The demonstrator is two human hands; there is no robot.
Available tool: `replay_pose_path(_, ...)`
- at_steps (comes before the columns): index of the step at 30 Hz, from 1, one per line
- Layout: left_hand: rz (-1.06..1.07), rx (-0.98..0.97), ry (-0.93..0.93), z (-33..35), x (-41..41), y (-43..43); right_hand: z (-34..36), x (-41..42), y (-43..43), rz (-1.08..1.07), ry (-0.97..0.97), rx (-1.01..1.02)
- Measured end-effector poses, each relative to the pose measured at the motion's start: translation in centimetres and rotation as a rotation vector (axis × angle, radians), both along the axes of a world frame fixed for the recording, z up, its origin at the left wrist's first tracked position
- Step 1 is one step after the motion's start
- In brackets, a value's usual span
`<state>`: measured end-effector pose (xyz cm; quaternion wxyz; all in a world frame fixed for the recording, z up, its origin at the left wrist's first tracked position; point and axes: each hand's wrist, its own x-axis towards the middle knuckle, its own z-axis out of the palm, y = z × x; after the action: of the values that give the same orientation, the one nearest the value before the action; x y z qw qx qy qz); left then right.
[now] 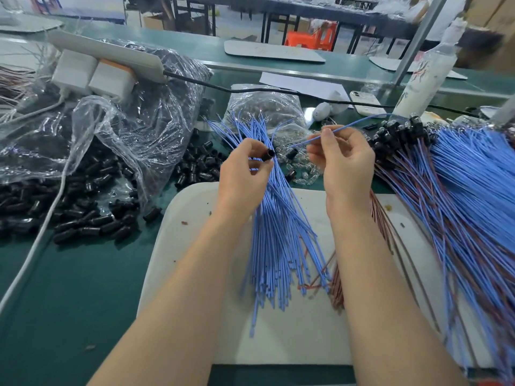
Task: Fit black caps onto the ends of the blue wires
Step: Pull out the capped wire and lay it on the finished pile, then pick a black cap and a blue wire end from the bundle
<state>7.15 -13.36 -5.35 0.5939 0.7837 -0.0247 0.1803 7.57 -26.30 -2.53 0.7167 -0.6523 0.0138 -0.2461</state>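
My left hand (pixel 245 174) pinches a black cap (pixel 269 155) at its fingertips and also grips a bundle of blue wires (pixel 278 232) that fans out over the white board (pixel 195 218). My right hand (pixel 342 162) pinches a single blue wire (pixel 354 124) whose free end points left toward the cap, a short gap away. Its far end carries a black cap near the capped pile. Loose black caps (pixel 83 218) lie heaped at the left. A large pile of capped blue and red wires (pixel 459 190) lies on the right.
A clear plastic bag (pixel 125 121) with more caps sits at the left, with a power strip (pixel 111 54) and white chargers on it. A bag of small clear parts (pixel 267 110), a phone (pixel 365 103) and a white bottle (pixel 426 82) stand behind. Red wires (pixel 337 288) lie under my right forearm.
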Motion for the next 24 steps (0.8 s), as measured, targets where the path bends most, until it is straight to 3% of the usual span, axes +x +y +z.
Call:
replay_pose_path(10, 0.071, -0.037, -0.071, 0.2, 0.0, 0.0, 0.4, -0.8, 1.4, 0.073, -0.091, -0.118)
replay_pose_path(19, 0.103, 0.197, -0.098, 0.0, -0.3, -0.2, -0.4, -0.6, 1.5, 0.012, -0.126, -0.344)
replay_pose_path(24, 0.097, 0.350, -0.213, 0.2, -0.6, -0.5, -0.5, -0.4, 1.6, 0.075, -0.044, -0.377)
